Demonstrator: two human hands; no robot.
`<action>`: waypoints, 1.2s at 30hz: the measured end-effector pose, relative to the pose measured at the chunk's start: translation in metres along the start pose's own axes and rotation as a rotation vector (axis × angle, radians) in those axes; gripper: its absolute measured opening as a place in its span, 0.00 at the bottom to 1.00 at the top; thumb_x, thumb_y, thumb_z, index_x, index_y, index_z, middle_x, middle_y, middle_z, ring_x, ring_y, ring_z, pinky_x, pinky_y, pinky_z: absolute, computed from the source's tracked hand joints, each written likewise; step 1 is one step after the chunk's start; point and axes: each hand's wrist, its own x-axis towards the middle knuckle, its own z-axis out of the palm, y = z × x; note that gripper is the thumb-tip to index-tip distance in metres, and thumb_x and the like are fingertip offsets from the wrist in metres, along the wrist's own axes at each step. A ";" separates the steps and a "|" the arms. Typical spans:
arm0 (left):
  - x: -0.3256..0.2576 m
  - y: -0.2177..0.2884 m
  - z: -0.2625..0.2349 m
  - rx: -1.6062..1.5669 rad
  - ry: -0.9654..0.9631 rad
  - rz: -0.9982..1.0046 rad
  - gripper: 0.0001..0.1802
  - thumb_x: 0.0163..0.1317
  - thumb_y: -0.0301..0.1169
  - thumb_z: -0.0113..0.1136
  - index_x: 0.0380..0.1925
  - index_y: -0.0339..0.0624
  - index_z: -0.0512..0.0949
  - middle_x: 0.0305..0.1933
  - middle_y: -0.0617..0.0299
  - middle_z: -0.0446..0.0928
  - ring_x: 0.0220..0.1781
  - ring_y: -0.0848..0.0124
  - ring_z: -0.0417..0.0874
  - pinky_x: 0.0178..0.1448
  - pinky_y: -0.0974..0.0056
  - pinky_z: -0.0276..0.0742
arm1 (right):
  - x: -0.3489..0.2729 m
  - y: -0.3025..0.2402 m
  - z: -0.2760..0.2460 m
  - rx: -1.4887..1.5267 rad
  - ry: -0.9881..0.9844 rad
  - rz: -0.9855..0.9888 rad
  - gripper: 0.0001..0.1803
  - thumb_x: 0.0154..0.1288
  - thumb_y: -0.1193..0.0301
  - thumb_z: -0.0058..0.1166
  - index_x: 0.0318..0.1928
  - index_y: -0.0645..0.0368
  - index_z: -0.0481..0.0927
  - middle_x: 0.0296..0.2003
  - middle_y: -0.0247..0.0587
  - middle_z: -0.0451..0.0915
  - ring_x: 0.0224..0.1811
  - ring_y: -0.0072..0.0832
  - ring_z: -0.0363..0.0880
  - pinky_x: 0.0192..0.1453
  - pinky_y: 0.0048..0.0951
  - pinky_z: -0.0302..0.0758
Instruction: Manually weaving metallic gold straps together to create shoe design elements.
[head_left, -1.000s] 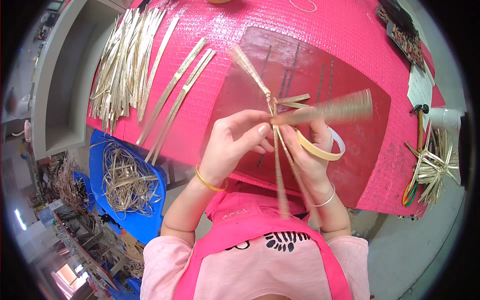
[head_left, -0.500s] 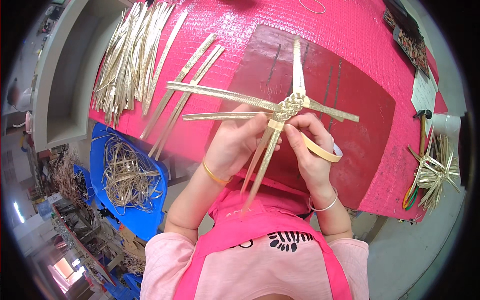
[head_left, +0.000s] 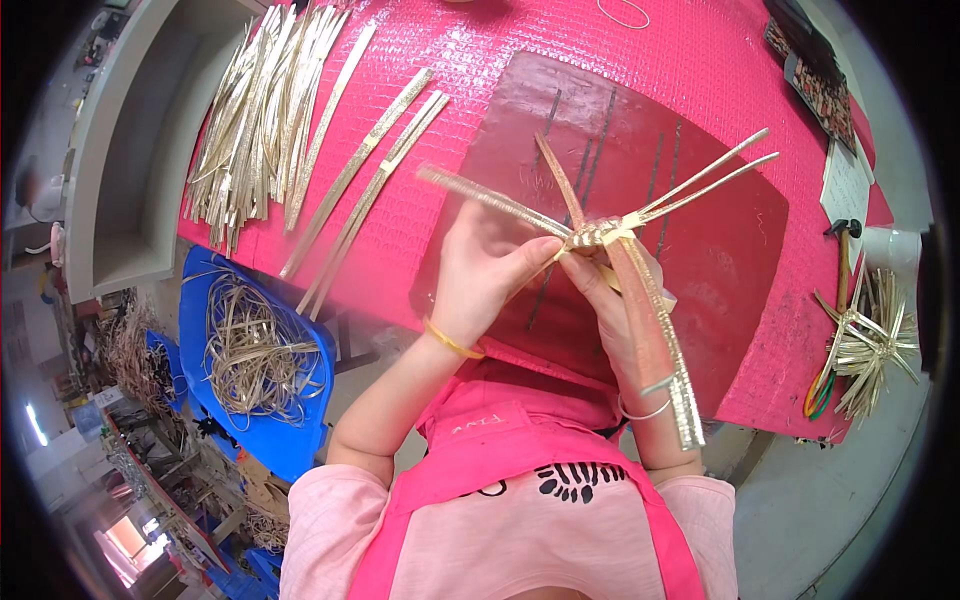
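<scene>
Above the dark red mat, both hands hold a braided piece made of gold strips [head_left: 598, 236] at its knotted middle. My left hand [head_left: 478, 270] pinches its left end between thumb and fingers, beside a pale tape wrap. Close by, my right hand [head_left: 606, 290] grips the underside of the braid, its thumb near the left thumb. Loose gold strip ends spread from the braid to the left, upward and to the right. One pair of strips hangs over my right hand and wrist, hiding part of them. A pale yellow tape roll at the right fingers is mostly covered.
The dark red mat [head_left: 737, 250] lies on a pink-covered table. At the left are a pile of gold strips [head_left: 265, 120] and several separate ones. A blue bin [head_left: 200, 390] holds tangled strips. At the right edge are a hammer [head_left: 846, 262] and a gold strip bundle [head_left: 875, 335].
The braided piece has been turned over in my hands. Strips that pointed up and right now point right and down across my right wrist. The tape roll has become mostly hidden.
</scene>
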 end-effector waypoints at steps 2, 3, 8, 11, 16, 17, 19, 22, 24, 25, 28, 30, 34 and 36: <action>-0.004 -0.003 -0.001 0.646 0.126 0.530 0.13 0.48 0.27 0.58 0.33 0.31 0.71 0.26 0.58 0.74 0.26 0.73 0.75 0.27 0.73 0.70 | 0.002 0.012 -0.004 0.210 -0.012 -0.124 0.11 0.50 0.83 0.50 0.37 0.66 0.70 0.30 0.39 0.74 0.34 0.28 0.74 0.38 0.26 0.75; -0.013 0.003 0.006 0.442 0.143 0.340 0.08 0.48 0.23 0.57 0.29 0.31 0.74 0.31 0.60 0.75 0.33 0.76 0.75 0.39 0.73 0.69 | 0.001 0.007 -0.004 -0.257 0.031 -0.220 0.09 0.51 0.81 0.51 0.36 0.66 0.71 0.29 0.39 0.75 0.34 0.27 0.74 0.36 0.26 0.73; -0.026 0.008 0.006 0.628 0.088 0.489 0.11 0.47 0.21 0.55 0.34 0.32 0.75 0.30 0.55 0.75 0.31 0.73 0.76 0.34 0.72 0.71 | 0.009 0.002 -0.004 -0.628 0.014 -0.263 0.10 0.46 0.71 0.57 0.31 0.62 0.75 0.24 0.38 0.74 0.33 0.27 0.72 0.36 0.25 0.67; -0.020 0.003 0.005 0.480 0.130 0.365 0.12 0.50 0.23 0.55 0.37 0.31 0.73 0.32 0.56 0.76 0.35 0.74 0.76 0.37 0.73 0.72 | 0.010 -0.005 -0.003 -0.776 -0.058 -0.376 0.10 0.45 0.69 0.57 0.29 0.59 0.75 0.24 0.36 0.74 0.30 0.26 0.71 0.40 0.27 0.61; -0.018 -0.004 0.006 -0.200 -0.009 0.129 0.11 0.55 0.23 0.50 0.38 0.29 0.72 0.34 0.54 0.75 0.35 0.71 0.76 0.40 0.70 0.74 | 0.006 -0.005 0.000 -1.001 0.003 -0.532 0.08 0.45 0.71 0.56 0.27 0.57 0.74 0.23 0.32 0.73 0.31 0.25 0.69 0.44 0.29 0.54; -0.018 -0.003 0.006 -0.222 -0.003 0.096 0.11 0.55 0.23 0.50 0.38 0.30 0.72 0.35 0.54 0.75 0.36 0.71 0.76 0.40 0.70 0.74 | 0.006 -0.004 0.001 -1.001 0.003 -0.531 0.08 0.45 0.71 0.56 0.27 0.57 0.74 0.23 0.32 0.73 0.31 0.25 0.69 0.44 0.29 0.54; -0.020 -0.002 0.006 -0.246 0.004 0.063 0.11 0.54 0.23 0.50 0.38 0.30 0.72 0.36 0.54 0.75 0.36 0.72 0.76 0.41 0.70 0.74 | 0.005 -0.003 0.003 -0.939 0.049 -0.547 0.07 0.44 0.72 0.56 0.26 0.58 0.73 0.23 0.32 0.73 0.30 0.26 0.68 0.43 0.29 0.54; -0.022 -0.002 0.007 -0.276 -0.025 0.116 0.11 0.55 0.23 0.50 0.38 0.30 0.72 0.36 0.55 0.75 0.36 0.72 0.76 0.40 0.70 0.74 | 0.001 -0.008 0.008 -0.889 0.183 -0.471 0.06 0.44 0.73 0.55 0.24 0.58 0.71 0.22 0.33 0.72 0.30 0.26 0.68 0.43 0.29 0.55; -0.023 0.003 0.010 -0.249 -0.027 0.120 0.11 0.54 0.24 0.51 0.38 0.30 0.72 0.36 0.56 0.75 0.37 0.73 0.76 0.42 0.71 0.72 | 0.002 -0.008 0.006 -0.919 0.133 -0.530 0.07 0.45 0.75 0.55 0.24 0.58 0.70 0.23 0.33 0.71 0.30 0.27 0.68 0.43 0.29 0.55; -0.023 0.008 0.011 -0.249 -0.028 0.120 0.11 0.54 0.24 0.51 0.38 0.30 0.72 0.36 0.56 0.75 0.37 0.73 0.76 0.42 0.71 0.72 | 0.003 -0.007 0.004 -0.966 0.122 -0.597 0.07 0.45 0.75 0.55 0.25 0.58 0.70 0.23 0.33 0.71 0.29 0.27 0.68 0.43 0.29 0.55; -0.018 0.016 0.010 0.061 -0.046 0.158 0.11 0.53 0.24 0.52 0.36 0.31 0.73 0.33 0.59 0.75 0.37 0.76 0.74 0.43 0.72 0.70 | 0.003 -0.011 0.005 -1.043 0.089 -0.659 0.06 0.45 0.75 0.54 0.25 0.58 0.70 0.23 0.34 0.71 0.29 0.27 0.68 0.45 0.29 0.55; -0.009 0.009 0.005 0.112 -0.021 0.258 0.09 0.52 0.23 0.54 0.34 0.31 0.74 0.31 0.61 0.75 0.36 0.78 0.73 0.43 0.74 0.68 | 0.003 -0.013 0.007 -1.084 0.108 -0.666 0.06 0.46 0.75 0.54 0.25 0.58 0.70 0.22 0.33 0.71 0.30 0.28 0.68 0.47 0.30 0.54; -0.010 0.000 0.018 0.126 0.156 0.339 0.07 0.52 0.24 0.54 0.31 0.32 0.75 0.30 0.62 0.75 0.34 0.78 0.73 0.41 0.75 0.67 | 0.005 -0.009 0.006 -1.135 0.132 -0.704 0.06 0.46 0.75 0.54 0.25 0.58 0.69 0.23 0.34 0.70 0.30 0.29 0.68 0.48 0.32 0.54; -0.009 -0.005 0.023 0.040 0.144 0.366 0.07 0.53 0.24 0.53 0.32 0.32 0.74 0.30 0.62 0.75 0.33 0.79 0.73 0.39 0.76 0.68 | 0.010 0.001 0.008 -1.010 0.193 -0.805 0.07 0.46 0.77 0.53 0.25 0.59 0.68 0.22 0.35 0.69 0.29 0.31 0.67 0.47 0.33 0.57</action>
